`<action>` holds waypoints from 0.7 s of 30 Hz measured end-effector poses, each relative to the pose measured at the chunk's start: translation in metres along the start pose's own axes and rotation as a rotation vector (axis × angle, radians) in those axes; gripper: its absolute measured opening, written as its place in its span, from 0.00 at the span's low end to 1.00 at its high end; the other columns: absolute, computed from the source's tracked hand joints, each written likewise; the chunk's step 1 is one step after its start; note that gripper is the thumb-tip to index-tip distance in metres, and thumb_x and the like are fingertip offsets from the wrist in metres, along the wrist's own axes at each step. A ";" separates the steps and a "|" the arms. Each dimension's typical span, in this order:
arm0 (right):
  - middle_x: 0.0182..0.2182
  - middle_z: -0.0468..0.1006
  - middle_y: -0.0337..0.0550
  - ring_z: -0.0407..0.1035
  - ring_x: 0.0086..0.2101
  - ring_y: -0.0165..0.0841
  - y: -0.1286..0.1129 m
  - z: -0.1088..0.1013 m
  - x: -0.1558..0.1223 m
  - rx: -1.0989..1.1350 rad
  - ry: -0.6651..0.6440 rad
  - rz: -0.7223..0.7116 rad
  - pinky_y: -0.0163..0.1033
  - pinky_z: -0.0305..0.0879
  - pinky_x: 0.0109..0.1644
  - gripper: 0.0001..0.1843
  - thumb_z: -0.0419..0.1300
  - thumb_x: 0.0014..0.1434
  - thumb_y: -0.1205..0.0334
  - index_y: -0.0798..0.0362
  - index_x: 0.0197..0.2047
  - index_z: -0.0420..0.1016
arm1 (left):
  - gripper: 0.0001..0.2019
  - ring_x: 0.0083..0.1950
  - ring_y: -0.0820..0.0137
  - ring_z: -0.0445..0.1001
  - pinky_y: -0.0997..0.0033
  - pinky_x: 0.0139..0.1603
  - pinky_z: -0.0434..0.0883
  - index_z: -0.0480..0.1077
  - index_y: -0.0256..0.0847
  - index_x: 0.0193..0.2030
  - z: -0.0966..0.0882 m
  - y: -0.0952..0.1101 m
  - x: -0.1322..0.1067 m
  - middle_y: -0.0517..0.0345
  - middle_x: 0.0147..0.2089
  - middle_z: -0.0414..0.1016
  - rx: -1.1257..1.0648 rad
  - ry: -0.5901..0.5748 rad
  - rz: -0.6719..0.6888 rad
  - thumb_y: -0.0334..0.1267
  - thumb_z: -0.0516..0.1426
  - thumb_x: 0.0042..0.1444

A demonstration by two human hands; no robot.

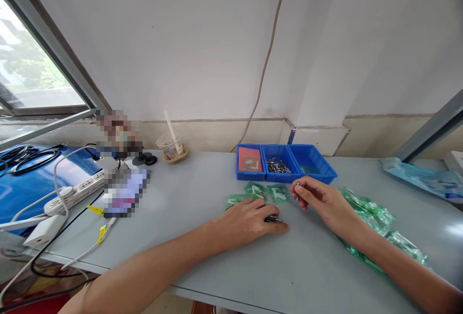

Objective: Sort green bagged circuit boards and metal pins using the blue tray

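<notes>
My left hand (246, 221) rests on the grey table, its fingers curled round a few dark metal screws (275, 219) whose ends stick out past the thumb. To its right, my right hand (320, 199) is closed in a pinch on a small shiny screw (297, 184), just in front of the blue bins. Small green plastic bags (279, 193) with bits inside lie between and behind my hands. The middle blue bin (278, 178) holds a heap of similar screws. Beside my right forearm lies a pile of green bags (374, 215), partly covered by the arm.
The left bin (249, 176) holds reddish and clear flat pieces; the right bin (327, 171) has a little at its bottom. A cup with a straw (169, 145), a power strip (77, 189), cables and a blurred phone (128, 191) occupy the left. A blue plastic package (421, 179) lies far right.
</notes>
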State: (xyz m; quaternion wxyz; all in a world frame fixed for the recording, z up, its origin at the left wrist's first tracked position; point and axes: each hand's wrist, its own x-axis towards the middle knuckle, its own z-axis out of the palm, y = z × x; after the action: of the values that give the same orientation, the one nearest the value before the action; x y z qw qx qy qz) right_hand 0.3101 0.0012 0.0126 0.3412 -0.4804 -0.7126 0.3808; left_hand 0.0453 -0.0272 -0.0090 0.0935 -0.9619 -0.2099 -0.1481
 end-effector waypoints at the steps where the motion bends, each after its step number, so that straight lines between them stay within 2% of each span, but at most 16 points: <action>1: 0.34 0.77 0.42 0.68 0.31 0.34 0.000 0.000 0.000 0.012 0.003 0.005 0.41 0.67 0.40 0.22 0.55 0.71 0.39 0.48 0.41 0.75 | 0.18 0.47 0.67 0.71 0.66 0.49 0.71 0.70 0.48 0.63 0.000 0.000 0.000 0.53 0.56 0.74 -0.004 0.003 -0.001 0.28 0.49 0.75; 6: 0.32 0.74 0.40 0.67 0.29 0.33 0.002 0.000 0.001 0.142 0.003 0.034 0.40 0.68 0.36 0.23 0.53 0.72 0.38 0.49 0.38 0.70 | 0.17 0.48 0.67 0.71 0.66 0.49 0.72 0.71 0.48 0.62 0.001 0.000 -0.001 0.52 0.56 0.73 -0.029 0.008 -0.008 0.28 0.50 0.74; 13: 0.28 0.66 0.36 0.62 0.27 0.31 0.002 -0.001 0.002 0.168 0.115 0.084 0.37 0.65 0.31 0.23 0.54 0.70 0.35 0.47 0.46 0.74 | 0.14 0.49 0.67 0.72 0.67 0.49 0.71 0.73 0.47 0.59 0.003 -0.001 -0.002 0.53 0.56 0.74 -0.087 0.015 -0.044 0.31 0.50 0.75; 21: 0.31 0.66 0.37 0.61 0.27 0.32 -0.002 -0.001 0.002 0.250 0.169 0.108 0.38 0.65 0.31 0.26 0.58 0.66 0.34 0.43 0.56 0.75 | 0.13 0.48 0.67 0.73 0.67 0.50 0.70 0.74 0.44 0.56 0.004 0.000 -0.001 0.52 0.54 0.75 -0.135 0.040 -0.064 0.37 0.50 0.76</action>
State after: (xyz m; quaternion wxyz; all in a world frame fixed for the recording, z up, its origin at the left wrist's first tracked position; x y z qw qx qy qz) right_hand 0.3093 0.0031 0.0152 0.4362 -0.5022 -0.6013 0.4426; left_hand 0.0452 -0.0262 -0.0127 0.0276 -0.9557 -0.2281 -0.1842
